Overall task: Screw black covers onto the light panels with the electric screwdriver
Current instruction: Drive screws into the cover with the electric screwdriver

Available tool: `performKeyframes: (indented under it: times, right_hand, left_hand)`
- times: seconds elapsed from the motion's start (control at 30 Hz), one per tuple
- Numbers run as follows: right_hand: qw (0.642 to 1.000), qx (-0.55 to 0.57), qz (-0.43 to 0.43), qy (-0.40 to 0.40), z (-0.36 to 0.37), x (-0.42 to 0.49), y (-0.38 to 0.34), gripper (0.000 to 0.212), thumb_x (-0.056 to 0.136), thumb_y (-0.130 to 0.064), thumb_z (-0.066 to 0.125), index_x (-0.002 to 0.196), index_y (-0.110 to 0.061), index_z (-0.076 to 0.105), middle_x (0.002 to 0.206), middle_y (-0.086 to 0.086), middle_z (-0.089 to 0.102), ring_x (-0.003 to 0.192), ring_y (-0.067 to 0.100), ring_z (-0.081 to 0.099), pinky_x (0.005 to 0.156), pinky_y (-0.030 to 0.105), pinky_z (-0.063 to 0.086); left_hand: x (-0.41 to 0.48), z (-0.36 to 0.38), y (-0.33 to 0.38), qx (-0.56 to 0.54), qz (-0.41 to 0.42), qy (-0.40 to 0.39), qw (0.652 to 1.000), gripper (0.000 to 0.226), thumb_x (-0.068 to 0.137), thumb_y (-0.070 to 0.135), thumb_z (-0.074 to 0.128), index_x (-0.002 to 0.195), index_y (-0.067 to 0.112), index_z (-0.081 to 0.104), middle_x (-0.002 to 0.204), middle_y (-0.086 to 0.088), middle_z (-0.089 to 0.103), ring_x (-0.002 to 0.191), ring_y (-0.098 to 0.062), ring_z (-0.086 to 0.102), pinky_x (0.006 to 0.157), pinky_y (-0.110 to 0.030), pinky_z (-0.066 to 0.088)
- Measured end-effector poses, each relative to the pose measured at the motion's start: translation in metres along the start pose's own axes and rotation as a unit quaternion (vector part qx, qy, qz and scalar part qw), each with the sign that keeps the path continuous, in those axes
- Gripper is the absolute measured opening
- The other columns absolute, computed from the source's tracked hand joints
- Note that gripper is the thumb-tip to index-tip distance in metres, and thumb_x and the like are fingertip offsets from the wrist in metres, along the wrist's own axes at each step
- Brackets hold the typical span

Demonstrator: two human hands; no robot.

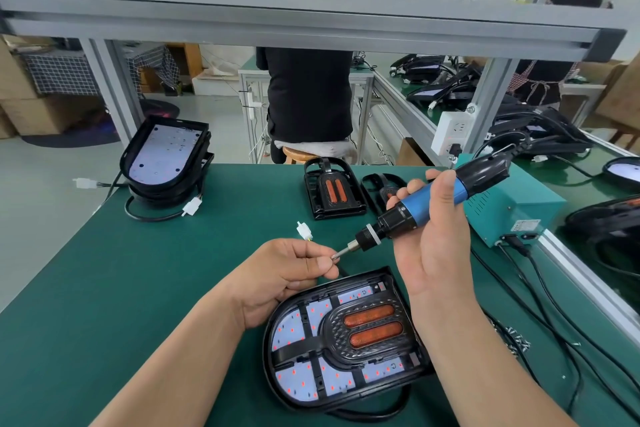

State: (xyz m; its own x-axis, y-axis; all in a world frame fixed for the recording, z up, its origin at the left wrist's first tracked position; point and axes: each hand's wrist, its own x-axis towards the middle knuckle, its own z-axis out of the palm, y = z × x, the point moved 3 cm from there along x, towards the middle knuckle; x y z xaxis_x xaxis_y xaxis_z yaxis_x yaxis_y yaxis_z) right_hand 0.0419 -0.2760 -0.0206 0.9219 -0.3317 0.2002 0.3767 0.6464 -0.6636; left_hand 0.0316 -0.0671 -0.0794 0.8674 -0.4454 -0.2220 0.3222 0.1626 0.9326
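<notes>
Cover first: the black cover (367,334) with the two orange lenses is sat on the light panel (304,381), right at the near edge of the green worktop (138,270). So which step is this? (OP)

Loading a screw, I reckon. The right hand (436,246) is wrapped round the blue electric screwdriver (426,204), tilted above the panel, not touching it. The left hand (287,274) has thumb and fingers pinched right at the tip of the bit (341,253). The screw itself is too small to make out, tbh. (reply)

Any screws in the cover already? (OP)

Can't tell from here, the holes are tiny. Judging by the pose, driving isn't underway. Next move needs the screw seated straight on the bit, the driver stood upright over a hole in the cover, and the left hand freed to steady the panel so the cover doesn't skate. (reply)

And the rest of the bench? (OP)

Spare covers (334,191) at the far edge, a stack of panels (166,156) far left, and a teal power box (516,208) just right of the driver. (reply)
</notes>
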Motion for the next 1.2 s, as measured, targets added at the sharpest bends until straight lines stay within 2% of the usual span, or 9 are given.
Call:
performKeyframes:
  times: [0.1,0.3,0.6,0.77,0.9,1.07,1.2]
  right_hand:
    - [1.000,-0.006,0.001,0.005,-0.0023,0.0014,0.0015,0.035,0.101,-0.045,0.061,0.117,-0.016,0.053,0.089,-0.001,0.058,0.081,0.015,0.056,0.089,0.030,0.056]
    - [1.000,-0.019,0.004,0.006,-0.0021,0.0020,0.0013,0.039,0.094,-0.052,0.065,0.113,-0.019,0.054,0.086,-0.002,0.060,0.081,0.015,0.057,0.091,0.032,0.056]
    - [0.999,0.022,0.044,0.007,-0.0042,0.0006,0.0024,0.024,0.106,-0.034,0.063,0.117,-0.015,0.052,0.090,0.001,0.060,0.085,0.017,0.057,0.087,0.032,0.055]
    - [0.999,0.028,0.034,0.003,-0.0040,0.0003,0.0008,0.026,0.105,-0.035,0.063,0.119,-0.016,0.052,0.091,0.000,0.061,0.087,0.016,0.058,0.092,0.032,0.054]
    - [0.999,0.028,0.029,-0.001,-0.0045,0.0003,0.0016,0.028,0.105,-0.034,0.063,0.121,-0.015,0.051,0.091,-0.001,0.063,0.087,0.015,0.059,0.089,0.029,0.056]
    - [0.999,0.031,0.038,0.002,-0.0052,0.0020,0.0023,0.029,0.104,-0.034,0.063,0.121,-0.015,0.051,0.090,0.000,0.062,0.085,0.016,0.058,0.087,0.030,0.056]
    - [0.998,0.034,0.047,0.008,-0.0071,0.0043,0.0042,0.030,0.102,-0.036,0.065,0.119,-0.015,0.052,0.090,0.001,0.061,0.085,0.017,0.057,0.091,0.033,0.053]
  left_hand:
    - [0.0012,-0.0010,-0.0010,0.002,0.003,0.010,1.000,0.015,0.085,0.011,0.075,0.098,0.005,0.078,0.087,-0.006,0.074,0.049,-0.003,0.032,0.053,-0.018,0.022]
    - [0.0040,-0.0031,-0.0030,-0.006,0.006,-0.004,1.000,0.013,0.084,0.011,0.078,0.097,0.009,0.081,0.092,-0.010,0.073,0.048,-0.004,0.032,0.052,-0.015,0.027]
    - [0.0051,-0.0043,-0.0013,-0.019,0.017,-0.001,1.000,0.012,0.090,0.009,0.078,0.099,0.003,0.072,0.090,-0.009,0.072,0.047,-0.003,0.029,0.040,-0.012,0.025]
    - [0.0033,-0.0023,0.0016,-0.028,0.016,-0.012,0.999,0.015,0.095,0.007,0.067,0.107,-0.002,0.068,0.084,-0.002,0.072,0.047,-0.001,0.030,0.040,-0.013,0.019]
    - [0.0030,-0.0028,0.0022,-0.037,0.013,-0.010,0.999,0.023,0.093,0.004,0.067,0.114,-0.005,0.067,0.092,-0.008,0.072,0.047,-0.002,0.030,0.037,-0.011,0.022]
    - [0.0027,-0.0034,0.0012,-0.019,0.021,-0.011,1.000,0.012,0.095,0.004,0.067,0.105,0.000,0.071,0.082,-0.004,0.072,0.047,-0.002,0.030,0.039,-0.012,0.022]
    - [0.0038,-0.0038,0.0000,-0.014,0.031,-0.006,0.999,0.011,0.089,0.008,0.072,0.099,0.004,0.075,0.089,-0.008,0.072,0.048,-0.003,0.029,0.040,-0.013,0.021]
